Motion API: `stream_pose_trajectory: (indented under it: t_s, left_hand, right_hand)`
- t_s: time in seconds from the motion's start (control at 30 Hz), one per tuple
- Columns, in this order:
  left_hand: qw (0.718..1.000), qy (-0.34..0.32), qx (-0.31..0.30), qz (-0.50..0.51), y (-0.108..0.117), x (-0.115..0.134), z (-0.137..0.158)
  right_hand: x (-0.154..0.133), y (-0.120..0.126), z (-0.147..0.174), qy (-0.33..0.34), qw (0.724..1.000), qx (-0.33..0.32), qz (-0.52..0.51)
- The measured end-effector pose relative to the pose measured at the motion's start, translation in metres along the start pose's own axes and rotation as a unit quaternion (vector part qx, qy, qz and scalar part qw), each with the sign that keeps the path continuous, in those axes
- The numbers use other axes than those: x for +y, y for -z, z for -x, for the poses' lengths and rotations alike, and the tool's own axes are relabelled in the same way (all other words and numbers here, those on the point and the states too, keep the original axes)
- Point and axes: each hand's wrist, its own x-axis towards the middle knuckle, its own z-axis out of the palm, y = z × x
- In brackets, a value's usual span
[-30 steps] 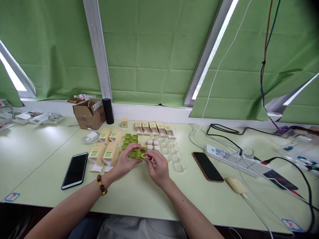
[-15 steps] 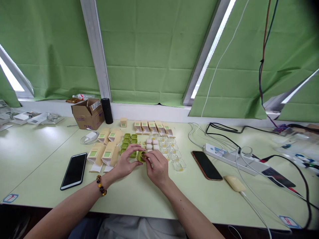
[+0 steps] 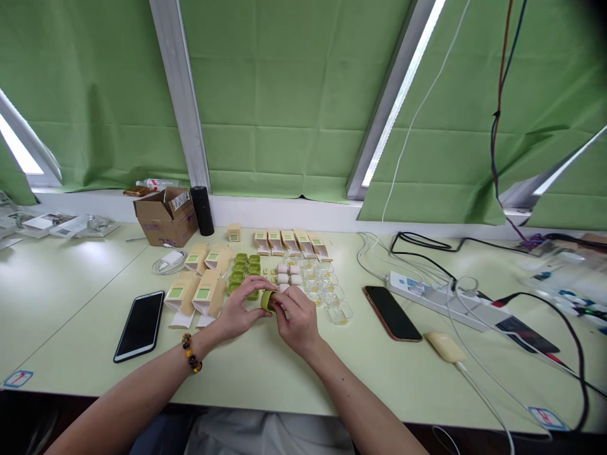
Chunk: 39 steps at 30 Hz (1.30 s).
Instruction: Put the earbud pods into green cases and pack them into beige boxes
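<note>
My left hand (image 3: 241,309) holds a small green square cup (image 3: 266,301) between thumb and fingers, tipped so its mouth faces right. The fingertips of my right hand (image 3: 300,321) are pinched together at that mouth, partly inside it; anything between them is hidden. Beyond my left hand stand rows of similar green cups (image 3: 239,267). Small gold-coloured pieces (image 3: 269,272) lie beside them. Pale pink blocks (image 3: 283,279) sit just past my right hand, with several clear plastic cups (image 3: 327,289) on their right.
Open cream cartons (image 3: 208,292) lie at left, others (image 3: 289,241) at the back. A phone (image 3: 140,325) rests on each side, a second (image 3: 391,313) at right. Further right are a power strip (image 3: 441,303), cables and a yellow charger (image 3: 444,347). A cardboard box (image 3: 165,218) stands back left.
My right fingertips have moved deeper into the mouth of the green cup. The cup has turned slightly in my left hand. The other things lie as before.
</note>
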Motion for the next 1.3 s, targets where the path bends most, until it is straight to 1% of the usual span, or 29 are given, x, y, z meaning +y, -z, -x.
stream_pose_trajectory:
  t_s: [0.2,0.27,0.33,0.4,0.47,0.53,0.67,0.87,1.0,1.07,1.3]
  left_hand:
    - [1.000,-0.022,0.003,-0.018,0.0007,-0.0004,-0.0015]
    - [0.999,-0.030,0.018,-0.028,0.0017,-0.0016,-0.0020]
    - [0.997,-0.037,0.047,-0.042,0.0033,-0.0024,-0.0026]
    - [0.994,-0.041,0.078,-0.065,0.0051,-0.0026,-0.0032]
    - [0.991,-0.045,0.094,-0.089,0.0064,-0.0024,-0.0036]
    - [0.990,-0.054,0.086,-0.102,0.0066,-0.0024,-0.0036]
    - [0.992,-0.060,0.047,-0.103,0.0041,-0.0033,-0.0021]
    - [0.994,-0.007,0.084,-0.074,0.0024,-0.0012,0.0003]
    - [0.992,0.007,0.103,-0.072,0.0051,-0.0014,-0.0004]
    - [0.990,0.021,0.111,-0.090,0.0057,-0.0025,-0.0012]
    - [0.990,0.051,0.078,-0.110,0.0012,0.0001,-0.0025]
  right_hand:
    - [0.0054,-0.0011,-0.0017,0.028,0.999,0.018,-0.036]
    - [0.0073,0.0001,-0.0025,0.042,0.997,0.018,-0.057]
    - [0.0084,0.0015,-0.0026,0.045,0.996,0.020,-0.078]
    - [0.0088,0.0020,-0.0017,0.030,0.994,0.025,-0.099]
    - [0.0088,0.0011,0.0001,0.004,0.993,0.022,-0.119]
    - [0.0087,-0.0012,0.0021,-0.020,0.990,0.002,-0.143]
    - [0.0081,-0.0059,0.0042,-0.064,0.977,-0.034,-0.199]
    - [0.0024,-0.0048,-0.0002,-0.140,0.951,-0.030,-0.275]
    - [0.0009,-0.0031,-0.0030,-0.175,0.940,-0.010,-0.293]
    - [0.0015,-0.0035,-0.0030,-0.180,0.938,-0.001,-0.295]
    - [0.0039,-0.0073,-0.0002,-0.154,0.944,-0.016,-0.292]
